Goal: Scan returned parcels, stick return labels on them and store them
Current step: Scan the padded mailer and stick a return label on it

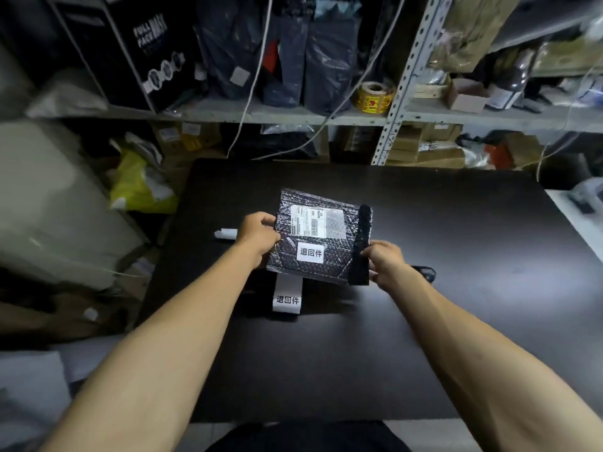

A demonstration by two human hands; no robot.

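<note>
The parcel (321, 236) is held above the black table (456, 256), near its middle, with its printed face toward the camera. The left hand (257, 234) grips the parcel's left edge, fingers curled around it, and the right hand (385, 259) pinches the lower right edge, at the dark folded flap (361, 246). On the parcel's upper part sits a shipping label (316, 220), and below it a white return label (310, 252) is already stuck. The parcel is wrapped in dark bubble film, so I judge it is light and soft on the outside, a little springy under the fingers; the film looks glossy and may slip if it is held only by the fingertips. The content cannot be seen, so how fragile it is I cannot tell. Holding it at the two opposite edges, as now, seems the safest way, because the labels stay uncovered and the wrap does not tear. Pulling at the flap alone could open the wrap. Below the parcel, on the table, a strip of return labels (287, 296) lies, and a small white scrap (225, 233) lies to the left of the parcel. Behind the parcel stands a shelf (261, 114) with bags and a yellow tape roll (373, 96). With its return label on, the parcel seems ready for storing.
</note>
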